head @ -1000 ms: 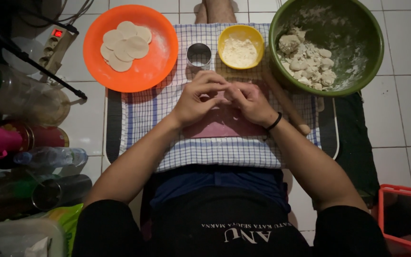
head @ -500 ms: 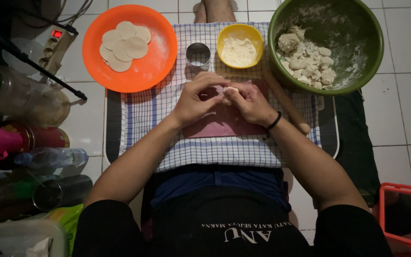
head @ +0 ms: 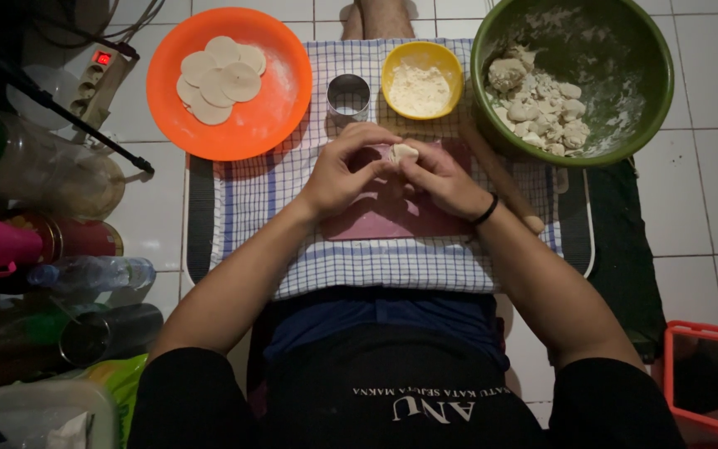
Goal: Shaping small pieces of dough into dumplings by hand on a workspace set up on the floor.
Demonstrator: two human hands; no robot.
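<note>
My left hand (head: 341, 173) and my right hand (head: 442, 179) meet over a pink board (head: 392, 218) on a checked cloth (head: 247, 195). Between the fingertips of both hands sits a small lump of pale dough (head: 403, 152). A wooden rolling pin (head: 504, 185) lies on the cloth just right of my right hand, partly hidden by the wrist. My right wrist wears a black band.
An orange plate (head: 280, 100) with several flat dough rounds (head: 219, 68) is at the upper left. A metal ring cutter (head: 348, 96), a yellow bowl of flour (head: 422, 80) and a green bowl of dough pieces (head: 617, 75) line the far side. Bottles, jars and a power strip (head: 97, 79) crowd the left; a red crate (head: 704, 382) sits at lower right.
Both hands stay over the pink board and keep working the dough lump between the fingertips. Their position has barely shifted.
</note>
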